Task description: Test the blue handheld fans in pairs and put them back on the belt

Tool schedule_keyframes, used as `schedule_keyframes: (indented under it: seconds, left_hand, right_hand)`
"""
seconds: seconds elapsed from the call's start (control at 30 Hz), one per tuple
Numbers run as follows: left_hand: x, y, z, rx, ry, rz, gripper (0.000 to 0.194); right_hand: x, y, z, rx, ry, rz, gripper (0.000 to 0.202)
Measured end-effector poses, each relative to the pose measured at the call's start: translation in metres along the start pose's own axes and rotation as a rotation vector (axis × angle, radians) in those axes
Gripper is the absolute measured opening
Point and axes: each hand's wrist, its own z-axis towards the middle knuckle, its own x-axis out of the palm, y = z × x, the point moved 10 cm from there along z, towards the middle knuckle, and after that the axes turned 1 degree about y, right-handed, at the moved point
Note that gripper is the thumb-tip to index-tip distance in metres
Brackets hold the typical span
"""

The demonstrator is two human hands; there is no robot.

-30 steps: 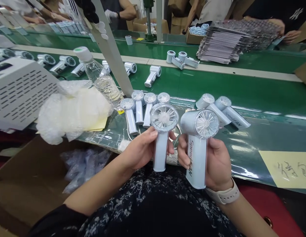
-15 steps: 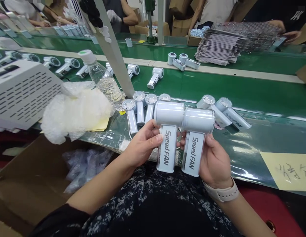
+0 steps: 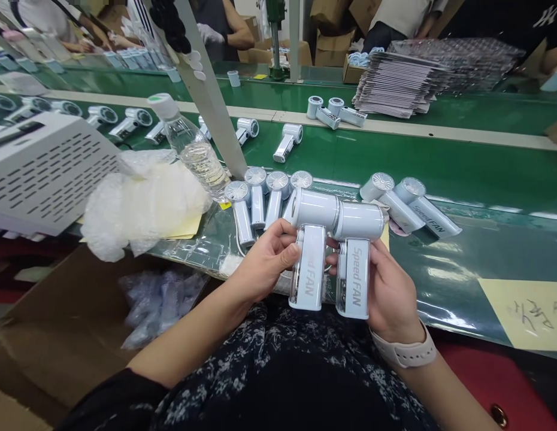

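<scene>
Two pale blue handheld fans with "Speed FAN" lettering are held upright, their round heads touching, above my lap. My left hand (image 3: 272, 260) is closed around the handle of the left fan (image 3: 312, 269), thumb on its side. The right fan (image 3: 354, 278) sits in my right hand (image 3: 390, 287), which wraps its handle from the right; some fingertips are hidden behind the fans. Just beyond, several similar fans (image 3: 243, 221) lie on the table's near part. Two more fans (image 3: 433, 215) rest to the right.
A clear bottle (image 3: 195, 149) leans by a slanted metal post (image 3: 211, 90). Left are bubble wrap (image 3: 144, 203) and a vented white machine (image 3: 49, 167). Below is a cardboard box (image 3: 58, 317) with plastic-wrapped items. More fans (image 3: 287, 142) lie on the green belt; people stand across it.
Both held fans have turned slightly, showing more of their side faces, and the left one has shifted a little right. Across the belt, a person's hands have moved away from the wrapped stack.
</scene>
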Motion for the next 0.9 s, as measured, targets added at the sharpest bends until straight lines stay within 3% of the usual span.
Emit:
schedule_keyframes:
  seconds: [0.4,0.47,0.53,0.6,0.67,0.77,0.83,0.9]
  left_hand:
    - [0.001,0.003,-0.002,0.008,0.048,0.011,0.056]
    - [0.003,-0.002,-0.004,0.035,0.084,0.061,0.052]
    - [0.005,-0.012,-0.007,0.091,0.126,0.195,0.044]
    - [0.009,-0.03,-0.013,0.222,0.175,0.416,0.036]
    - [0.024,-0.048,-0.024,0.446,0.293,0.673,0.031]
    - [0.047,-0.057,-0.041,0.758,0.441,0.987,0.03]
    - [0.05,-0.061,-0.044,0.898,0.39,1.078,0.03]
    - [0.05,-0.066,-0.044,0.991,0.325,1.12,0.027]
  right_hand:
    - [-0.002,-0.006,0.001,-0.002,0.038,-0.045,0.026]
    - [0.001,-0.002,0.001,-0.059,0.11,-0.09,0.026]
    - [0.006,0.012,-0.005,-0.217,0.203,-0.204,0.026]
    - [0.015,0.032,-0.018,-0.43,0.297,-0.388,0.031]
    - [0.025,0.048,-0.034,-0.616,0.382,-0.558,0.046]
    - [0.044,0.058,-0.053,-0.798,0.529,-0.703,0.052]
    - [0.053,0.058,-0.059,-0.859,0.616,-0.745,0.049]
    - [0.05,0.06,-0.055,-0.858,0.599,-0.811,0.051]
